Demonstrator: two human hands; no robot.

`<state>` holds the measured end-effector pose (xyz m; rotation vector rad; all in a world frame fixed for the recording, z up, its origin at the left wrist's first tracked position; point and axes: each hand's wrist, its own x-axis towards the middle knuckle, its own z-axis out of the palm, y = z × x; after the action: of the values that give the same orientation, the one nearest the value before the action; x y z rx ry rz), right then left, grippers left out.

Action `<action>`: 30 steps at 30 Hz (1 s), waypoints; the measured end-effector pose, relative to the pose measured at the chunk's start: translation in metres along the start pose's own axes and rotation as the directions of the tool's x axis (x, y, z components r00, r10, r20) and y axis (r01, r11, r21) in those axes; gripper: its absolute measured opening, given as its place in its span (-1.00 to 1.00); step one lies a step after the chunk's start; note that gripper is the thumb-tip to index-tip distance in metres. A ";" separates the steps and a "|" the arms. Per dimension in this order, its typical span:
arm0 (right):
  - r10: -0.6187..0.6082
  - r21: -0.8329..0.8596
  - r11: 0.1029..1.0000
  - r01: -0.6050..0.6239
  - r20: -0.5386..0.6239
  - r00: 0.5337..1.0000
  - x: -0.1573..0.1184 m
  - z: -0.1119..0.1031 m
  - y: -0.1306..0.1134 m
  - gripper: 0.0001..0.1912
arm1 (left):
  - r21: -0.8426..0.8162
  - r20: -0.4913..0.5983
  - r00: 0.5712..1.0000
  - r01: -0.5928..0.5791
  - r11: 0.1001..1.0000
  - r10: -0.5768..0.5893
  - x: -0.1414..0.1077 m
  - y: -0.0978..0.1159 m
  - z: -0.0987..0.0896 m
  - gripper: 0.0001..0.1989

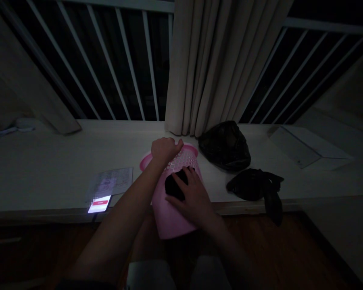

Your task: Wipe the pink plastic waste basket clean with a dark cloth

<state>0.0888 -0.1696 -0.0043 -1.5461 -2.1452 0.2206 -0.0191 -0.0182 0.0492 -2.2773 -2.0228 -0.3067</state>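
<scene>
A pink waste bin (172, 217) with a perforated upper part lies tilted on its side, its rim resting on the white ledge and its base toward my lap. My left hand (165, 149) is closed at the bin's rim, apparently gripping it. On the bin's side, my right hand (193, 197) presses a black cloth (173, 188) with spread fingers over it. Part of the cloth is hidden under that hand. Dim light leaves its exact kind hard to make out.
Right of the bin lie an open black plastic bag (225, 147) and a knotted black bag (249, 185) hanging over the ledge (63, 161). A white box (308, 149) stands farther right. To the left are a lit phone (99, 204) and a paper sheet (116, 180). Behind hangs a curtain (214, 68).
</scene>
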 end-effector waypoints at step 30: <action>0.120 0.036 0.992 -0.119 -0.025 0.992 -0.020 0.015 0.011 -0.15 | -0.038 -0.009 1.000 0.000 0.999 0.000 -0.004 -0.005 0.002 -0.28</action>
<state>0.0957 -0.1818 -0.0273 -1.6501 -2.0200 0.2742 -0.0242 -0.0211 0.0458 -2.2937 -2.0302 -0.3575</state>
